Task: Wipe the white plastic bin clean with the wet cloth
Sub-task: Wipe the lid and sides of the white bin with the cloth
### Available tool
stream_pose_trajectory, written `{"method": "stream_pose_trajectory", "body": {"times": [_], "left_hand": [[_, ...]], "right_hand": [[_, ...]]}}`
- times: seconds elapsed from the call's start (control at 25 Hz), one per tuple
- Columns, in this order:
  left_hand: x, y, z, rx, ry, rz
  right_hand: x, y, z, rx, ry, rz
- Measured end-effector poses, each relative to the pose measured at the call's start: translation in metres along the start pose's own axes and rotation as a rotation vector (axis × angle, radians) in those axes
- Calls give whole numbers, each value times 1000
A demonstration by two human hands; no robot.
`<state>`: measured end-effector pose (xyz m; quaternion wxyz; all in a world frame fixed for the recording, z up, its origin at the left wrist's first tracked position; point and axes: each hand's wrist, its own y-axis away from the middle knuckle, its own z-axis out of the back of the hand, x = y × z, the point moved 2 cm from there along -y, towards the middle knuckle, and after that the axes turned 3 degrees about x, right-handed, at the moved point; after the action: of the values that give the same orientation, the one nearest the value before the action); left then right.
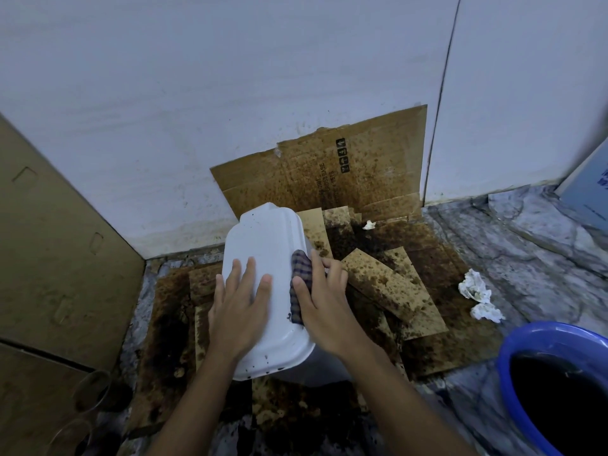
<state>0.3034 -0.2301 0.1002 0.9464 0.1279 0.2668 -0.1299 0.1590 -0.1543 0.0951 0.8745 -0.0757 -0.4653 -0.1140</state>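
Mid-wipe: my left hand (241, 302) lies flat, bracing the white plastic bin (263, 258); right hand (324, 299) grip presses the checked cloth (300, 284). Next: dark specks near rim.

White walls (230, 77) meet at a corner w/ a dark vertical seam on the right. Grey marble floor (526, 251), dim light. Stained cardboard sheets (378, 179) lean on the wall & cover the floor. Brown cardboard panel (49, 258) at left. Blue bucket (513, 353) w/ dark liquid bottom right; crumpled tissues (473, 284) nearby.
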Motion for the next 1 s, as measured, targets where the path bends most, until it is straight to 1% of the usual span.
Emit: {"method": "stream_pose_trajectory", "body": {"times": [0.16,0.28,0.44,0.52,0.6,0.72,0.76,0.84,0.92,1.0], "left_hand": [[4,-4,4,6,69,-60],[1,0,11,4,209,-92],[1,7,17,-45,399,-141],[-1,8,14,2,430,-157],[-5,9,7,84,432,-183],[-18,11,2,182,506,-201],[-21,12,1,172,551,-194],[-25,14,3,77,623,-218],[-32,18,5,-27,633,-252],[-34,19,7,-108,667,-226]], "right_hand": [[3,5,7,-106,75,95],[12,2,12,-139,103,164],[23,-6,17,-171,169,215],[26,-11,21,-180,216,230],[27,-13,25,-163,229,227],[27,-11,27,-103,251,223],[27,-10,26,-67,254,220],[26,-8,27,-3,239,223],[27,-7,30,59,175,218],[27,-6,35,135,114,211]]}}
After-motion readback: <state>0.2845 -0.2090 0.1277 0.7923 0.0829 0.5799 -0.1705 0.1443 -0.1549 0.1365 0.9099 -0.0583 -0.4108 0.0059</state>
